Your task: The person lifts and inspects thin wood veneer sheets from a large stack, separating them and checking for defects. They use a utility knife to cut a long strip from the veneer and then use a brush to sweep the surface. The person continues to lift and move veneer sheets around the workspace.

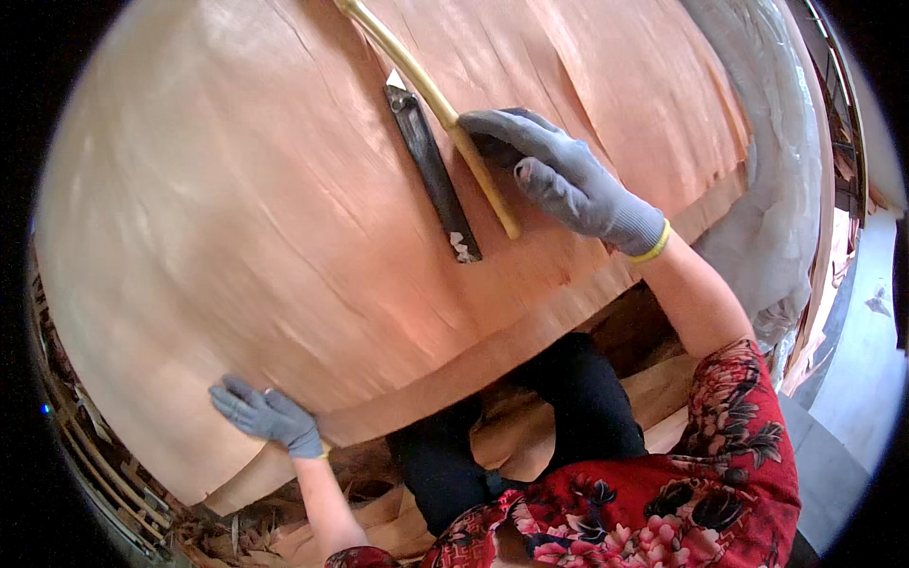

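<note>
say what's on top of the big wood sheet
On the wood sheet: a dark flat tool, a curved yellow stick and the left hand. What lies beneath them, and behind the right hand, is covered.

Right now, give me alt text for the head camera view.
A person's gray-gloved right hand is at a slender, curved yellow stick beside a flat black strip on broad, thin pinkish sheets. The gray-gloved left hand rests near their lower edge.
</note>
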A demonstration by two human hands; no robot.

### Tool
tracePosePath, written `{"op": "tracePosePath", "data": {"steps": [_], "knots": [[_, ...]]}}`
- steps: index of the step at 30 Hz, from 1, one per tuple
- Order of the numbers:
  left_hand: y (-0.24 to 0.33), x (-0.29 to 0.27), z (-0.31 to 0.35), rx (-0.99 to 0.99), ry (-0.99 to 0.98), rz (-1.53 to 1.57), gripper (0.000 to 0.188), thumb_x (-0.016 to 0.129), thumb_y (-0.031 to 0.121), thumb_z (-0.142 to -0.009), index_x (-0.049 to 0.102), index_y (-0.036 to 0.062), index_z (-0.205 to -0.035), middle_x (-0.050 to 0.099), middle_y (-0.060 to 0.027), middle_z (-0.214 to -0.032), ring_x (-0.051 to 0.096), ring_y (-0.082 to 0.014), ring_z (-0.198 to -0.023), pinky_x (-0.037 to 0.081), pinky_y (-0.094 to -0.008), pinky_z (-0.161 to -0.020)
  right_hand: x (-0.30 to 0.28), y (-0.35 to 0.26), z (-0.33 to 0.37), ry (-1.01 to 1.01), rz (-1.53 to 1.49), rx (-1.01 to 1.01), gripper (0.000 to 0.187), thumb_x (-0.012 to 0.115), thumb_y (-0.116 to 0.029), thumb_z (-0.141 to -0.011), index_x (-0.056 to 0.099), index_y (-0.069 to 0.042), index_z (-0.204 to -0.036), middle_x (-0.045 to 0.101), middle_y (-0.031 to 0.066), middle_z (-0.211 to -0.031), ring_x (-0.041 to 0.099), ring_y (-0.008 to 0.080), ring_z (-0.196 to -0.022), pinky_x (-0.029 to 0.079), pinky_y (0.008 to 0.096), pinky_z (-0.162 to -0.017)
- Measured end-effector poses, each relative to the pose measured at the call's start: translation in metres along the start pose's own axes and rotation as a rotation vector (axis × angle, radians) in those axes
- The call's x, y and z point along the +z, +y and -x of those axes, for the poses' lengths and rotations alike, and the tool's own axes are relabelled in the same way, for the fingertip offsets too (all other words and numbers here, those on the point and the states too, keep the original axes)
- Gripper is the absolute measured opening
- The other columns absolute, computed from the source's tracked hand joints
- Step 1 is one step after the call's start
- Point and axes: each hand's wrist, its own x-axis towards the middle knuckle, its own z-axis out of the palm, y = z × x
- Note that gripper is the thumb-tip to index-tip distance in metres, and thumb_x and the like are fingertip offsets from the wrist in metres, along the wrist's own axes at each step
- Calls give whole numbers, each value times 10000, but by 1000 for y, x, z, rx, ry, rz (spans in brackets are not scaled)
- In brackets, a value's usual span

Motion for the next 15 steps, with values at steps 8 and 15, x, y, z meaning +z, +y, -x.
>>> {"op": "tracePosePath", "data": {"steps": [8,15], "knots": [[8,12,9,-156,35,477,657,335,396,-912,146,-72,-1334,200,-255,-1378,256,-379,-1264,230,-466,-1035,2,16,4,-123,135,39,484,341,-326,-939,382,45,-1248,459,115,-1185,444,196,-1117,321,298,-961],[-21,27,24,72,74,332,572,332,294,-924,158,-47,-1349,204,-206,-1401,248,-330,-1278,198,-418,-1053,3,50,16,126,37,-347,318,435,-225,-929,525,37,-1085,586,39,-946,528,114,-855,435,242,-816]]}}
